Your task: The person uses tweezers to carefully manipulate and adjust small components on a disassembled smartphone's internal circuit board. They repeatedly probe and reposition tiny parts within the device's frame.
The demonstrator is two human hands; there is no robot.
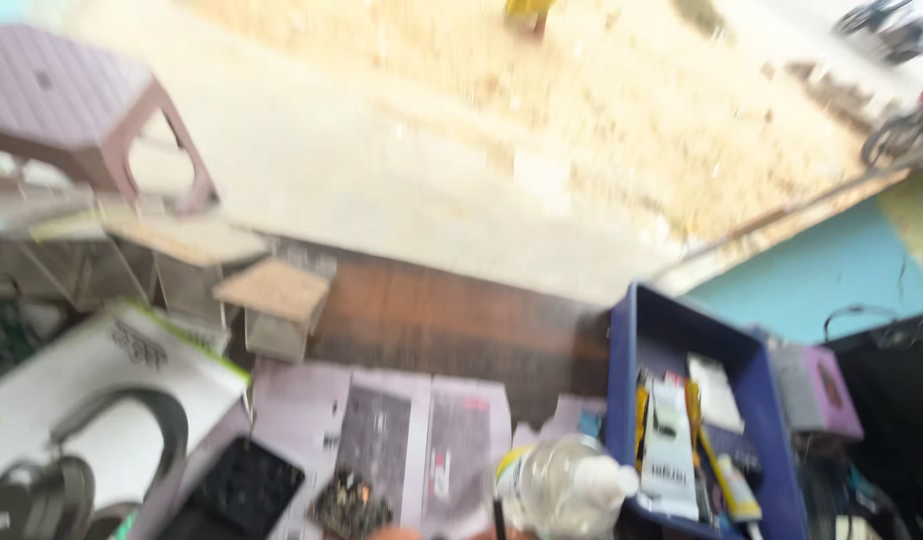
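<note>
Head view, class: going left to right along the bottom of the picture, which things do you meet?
White headphone box → black flat pad → spread paper sheets → clear plastic bottle → blue tray of tubes and packets.

- Location: small roadside repair stall or workshop, open to a sandy street.
- Evidence: cluttered bench with a blue parts tray [631,340], circuit board [349,503], headphone box [91,420]; plastic stool [71,110] outside.
</note>
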